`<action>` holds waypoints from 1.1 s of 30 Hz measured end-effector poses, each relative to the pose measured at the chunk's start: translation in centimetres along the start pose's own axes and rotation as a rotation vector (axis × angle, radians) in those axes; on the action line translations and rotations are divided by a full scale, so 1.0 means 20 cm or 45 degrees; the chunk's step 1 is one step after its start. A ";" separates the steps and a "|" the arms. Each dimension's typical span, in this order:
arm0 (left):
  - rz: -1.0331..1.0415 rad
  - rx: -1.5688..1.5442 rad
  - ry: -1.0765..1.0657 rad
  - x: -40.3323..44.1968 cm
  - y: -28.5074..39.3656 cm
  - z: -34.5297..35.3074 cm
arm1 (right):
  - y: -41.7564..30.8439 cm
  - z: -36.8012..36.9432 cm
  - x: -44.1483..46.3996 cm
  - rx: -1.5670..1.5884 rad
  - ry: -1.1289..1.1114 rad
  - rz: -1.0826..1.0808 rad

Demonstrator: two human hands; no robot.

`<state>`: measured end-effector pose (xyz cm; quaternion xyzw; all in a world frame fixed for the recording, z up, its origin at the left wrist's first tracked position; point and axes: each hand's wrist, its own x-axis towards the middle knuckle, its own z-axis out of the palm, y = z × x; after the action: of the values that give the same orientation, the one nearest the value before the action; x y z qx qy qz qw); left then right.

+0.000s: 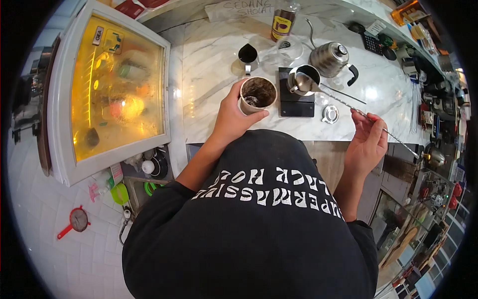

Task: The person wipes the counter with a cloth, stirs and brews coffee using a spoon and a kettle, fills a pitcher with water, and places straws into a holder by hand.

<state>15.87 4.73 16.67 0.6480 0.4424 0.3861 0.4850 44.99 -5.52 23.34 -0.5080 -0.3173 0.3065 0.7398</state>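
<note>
My left hand (230, 115) is wrapped round a paper cup (243, 108), tilted so its mouth faces me. Dark brown stuff (259, 91) coats the inside of the cup. In my right hand (366, 142), a long bar spoon with a twisted handle (346, 104) is pinched between thumb and fingers. Its bowl is over the mouth of a metal cup (304, 75); whether they touch I cannot tell. That cup stands on a black scale (297, 109). Between the scale and my right hand lies a small round silver lid (329, 114).
A gooseneck kettle (329, 60) stands behind the scale. Further back are a bottle with a yellow label (283, 22) and a clear container (290, 50). A small dark pitcher (248, 56) sits beyond the paper cup. At left is a glass-fronted fridge (119, 94).
</note>
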 end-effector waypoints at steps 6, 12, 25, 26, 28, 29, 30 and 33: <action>-0.018 0.016 -0.024 0.00 -0.07 0.02 | 0.18 -0.09 0.10 -0.339 0.143 -0.040; -0.066 0.038 -0.011 -0.02 -0.08 0.00 | 0.26 0.01 0.13 -0.635 -0.102 -0.022; -0.088 0.457 0.170 0.01 -0.67 0.05 | 0.27 0.04 0.16 -0.940 -0.298 -0.185; -0.094 0.429 0.157 0.01 -0.71 0.06 | 0.26 0.05 0.16 -0.969 -0.322 -0.200; -0.110 0.376 0.132 0.00 -0.79 0.09 | 0.24 0.08 0.17 -1.028 -0.372 -0.224; -0.122 0.366 0.116 -0.01 -0.82 0.10 | 0.26 0.08 0.18 -1.010 -0.376 -0.267; -0.133 0.357 0.103 -0.01 -0.84 0.10 | 0.26 0.07 0.18 -1.016 -0.355 -0.268; -0.147 0.415 0.165 -0.05 -0.77 0.10 | 0.27 0.05 0.20 -1.017 -0.331 -0.258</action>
<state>14.33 5.38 1.22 0.6653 0.5659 0.3217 0.3656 46.09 -0.28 19.22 -0.6779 -0.5498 0.1470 0.4653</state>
